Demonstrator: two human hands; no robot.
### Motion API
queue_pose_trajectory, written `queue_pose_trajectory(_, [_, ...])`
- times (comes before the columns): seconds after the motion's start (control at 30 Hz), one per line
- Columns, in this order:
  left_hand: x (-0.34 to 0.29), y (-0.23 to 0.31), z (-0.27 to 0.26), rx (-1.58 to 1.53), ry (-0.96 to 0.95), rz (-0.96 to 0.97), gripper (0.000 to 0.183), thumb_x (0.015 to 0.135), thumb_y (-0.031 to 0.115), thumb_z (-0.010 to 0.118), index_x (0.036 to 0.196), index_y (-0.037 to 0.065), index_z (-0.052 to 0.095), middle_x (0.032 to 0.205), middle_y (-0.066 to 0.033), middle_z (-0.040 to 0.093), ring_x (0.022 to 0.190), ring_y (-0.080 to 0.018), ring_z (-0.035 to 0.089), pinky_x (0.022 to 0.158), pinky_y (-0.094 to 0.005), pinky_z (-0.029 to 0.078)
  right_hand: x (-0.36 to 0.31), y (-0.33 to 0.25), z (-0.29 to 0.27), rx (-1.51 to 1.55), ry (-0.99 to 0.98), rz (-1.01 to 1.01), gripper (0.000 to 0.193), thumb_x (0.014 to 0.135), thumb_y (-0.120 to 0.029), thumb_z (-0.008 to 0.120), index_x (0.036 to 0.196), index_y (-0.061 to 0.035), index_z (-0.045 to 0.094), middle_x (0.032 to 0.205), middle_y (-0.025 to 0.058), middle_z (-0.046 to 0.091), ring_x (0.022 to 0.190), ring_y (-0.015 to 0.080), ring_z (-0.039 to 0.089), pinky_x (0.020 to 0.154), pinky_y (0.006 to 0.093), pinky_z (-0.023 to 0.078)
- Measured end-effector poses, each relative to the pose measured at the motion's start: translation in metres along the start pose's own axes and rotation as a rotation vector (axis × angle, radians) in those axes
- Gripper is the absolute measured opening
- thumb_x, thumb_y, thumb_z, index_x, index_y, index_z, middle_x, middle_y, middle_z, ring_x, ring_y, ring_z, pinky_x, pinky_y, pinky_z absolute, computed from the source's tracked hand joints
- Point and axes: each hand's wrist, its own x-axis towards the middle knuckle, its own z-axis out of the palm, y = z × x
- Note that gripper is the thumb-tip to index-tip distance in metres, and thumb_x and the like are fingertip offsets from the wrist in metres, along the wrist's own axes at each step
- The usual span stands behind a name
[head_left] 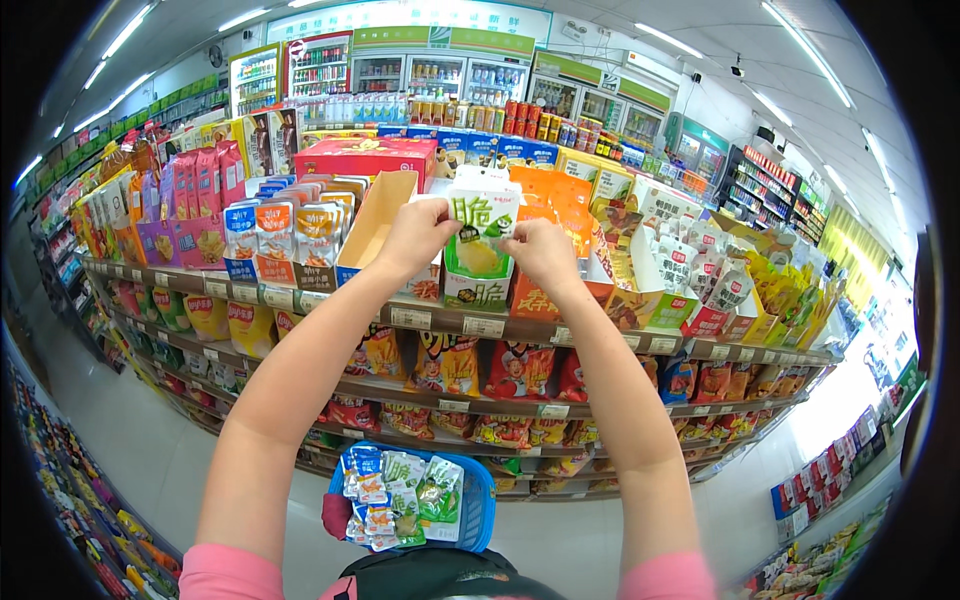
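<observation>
A green and white snack packet (482, 243) stands upright in a narrow display box (470, 291) of matching colours on the top shelf. My left hand (421, 235) is closed, its fingertips pinching the packet's upper left edge. On the opposite edge, a little lower, my right hand (544, 252) has its thumb and fingers pressed together at the packet. Left of the box is a brown open carton (378, 225); orange snack packets (556, 200) fill the box to the right. Below my arms, a blue basket (482, 508) contains several small blue and green-white packets.
Pouches in small boxes (282, 232) line the top shelf at left, and white packets (690, 262) at right. Bagged snacks (445, 365) hang or stand on lower shelves. Behind are a red box (366, 156), cans and glass-door fridges (434, 76). Pale floor (560, 530) surrounds the basket.
</observation>
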Motion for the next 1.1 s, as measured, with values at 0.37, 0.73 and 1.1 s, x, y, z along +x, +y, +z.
queue_pose_trajectory(0.37, [-0.007,0.002,-0.007,0.157,0.235,0.116,0.037,0.078,0.011,0.069,0.110,-0.003,0.057,0.091,-0.0187,0.059,0.075,-0.0334,0.060,0.070,-0.0405,0.048,-0.025,-0.003,0.000,-0.089,0.323,-0.175,0.023,0.078,-0.021,0.068,0.096,-0.0064,0.067,0.089,0.0116,0.064,0.079,0.0311,0.064,0.068,0.0406,0.050])
queue_pose_trajectory(0.73, [-0.231,-0.011,0.021,-0.119,-0.256,-0.074,0.013,0.083,0.007,0.063,0.093,-0.001,0.063,0.086,-0.0143,0.061,0.080,-0.0303,0.061,0.069,-0.0361,0.048,-0.234,0.032,0.089,0.267,-0.064,-0.198,0.006,0.078,-0.009,0.066,0.084,-0.0065,0.065,0.074,0.0092,0.060,0.070,0.0276,0.061,0.059,0.0359,0.049])
queue_pose_trajectory(1.1, [-0.475,-0.146,0.197,-0.021,-0.868,-0.788,0.044,0.079,0.022,0.065,0.114,-0.003,0.055,0.123,-0.0287,0.049,0.109,-0.0411,0.054,0.091,-0.0444,0.046,-0.426,0.143,0.332,0.558,-0.790,0.870,0.018,0.081,-0.019,0.066,0.086,-0.0016,0.069,0.075,0.0046,0.066,0.059,0.0145,0.061,0.052,0.0283,0.049])
